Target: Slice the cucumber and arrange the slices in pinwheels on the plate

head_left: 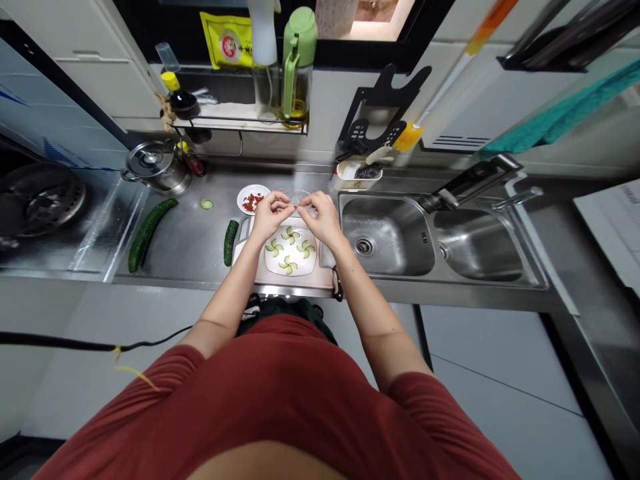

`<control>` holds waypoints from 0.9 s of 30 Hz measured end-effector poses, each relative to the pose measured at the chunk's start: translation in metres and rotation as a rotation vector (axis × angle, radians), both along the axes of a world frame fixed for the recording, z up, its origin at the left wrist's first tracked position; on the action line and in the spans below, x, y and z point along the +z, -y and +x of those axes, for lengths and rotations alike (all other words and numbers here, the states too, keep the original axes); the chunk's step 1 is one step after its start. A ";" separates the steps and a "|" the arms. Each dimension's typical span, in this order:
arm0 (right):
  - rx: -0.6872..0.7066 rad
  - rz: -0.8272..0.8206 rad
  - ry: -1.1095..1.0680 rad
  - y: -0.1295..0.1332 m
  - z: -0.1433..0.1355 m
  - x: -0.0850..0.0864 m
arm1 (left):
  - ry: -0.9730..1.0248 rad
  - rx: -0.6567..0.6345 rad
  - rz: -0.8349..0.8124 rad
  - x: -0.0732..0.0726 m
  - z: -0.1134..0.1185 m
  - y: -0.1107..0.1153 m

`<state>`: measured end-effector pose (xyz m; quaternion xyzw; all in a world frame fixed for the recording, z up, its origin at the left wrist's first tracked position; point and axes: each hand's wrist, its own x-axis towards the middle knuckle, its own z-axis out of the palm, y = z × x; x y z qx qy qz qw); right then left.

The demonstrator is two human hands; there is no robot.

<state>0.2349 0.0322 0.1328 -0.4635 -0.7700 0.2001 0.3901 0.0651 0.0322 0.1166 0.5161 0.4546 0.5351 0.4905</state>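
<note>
Fingers of the left hand (273, 213) and of the right hand (323, 215) are pinched closed on one tiny reddish piece (295, 207) (too small to name), above the far edge of the big plate. From left, the bench (200, 240) carries one lidded pot (157, 168), two cucumbers (150, 233), one small plate (242, 199) with red bits (253, 203), and one big plate (271, 267) with four pinwheels (289, 265) of green slices.

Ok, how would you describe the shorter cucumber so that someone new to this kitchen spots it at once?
On the steel counter, left of the sink, find the white plate with green pinwheels. The short cucumber lies just left of it. It is straight, unlike the long, curved cucumber near the pot.
</note>
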 end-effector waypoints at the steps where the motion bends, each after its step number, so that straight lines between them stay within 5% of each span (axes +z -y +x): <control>1: 0.003 -0.001 0.004 0.001 0.000 0.000 | -0.002 -0.007 0.010 0.000 0.000 0.001; 13: 0.018 0.022 -0.030 0.009 0.002 -0.007 | -0.063 -0.089 0.137 -0.008 0.000 0.007; 17: 0.001 0.022 -0.057 0.013 0.004 -0.006 | -0.092 -0.006 0.140 -0.011 -0.002 0.007; 27: -0.056 -0.021 -0.023 0.023 0.023 -0.026 | -0.317 0.189 0.073 -0.053 -0.008 0.014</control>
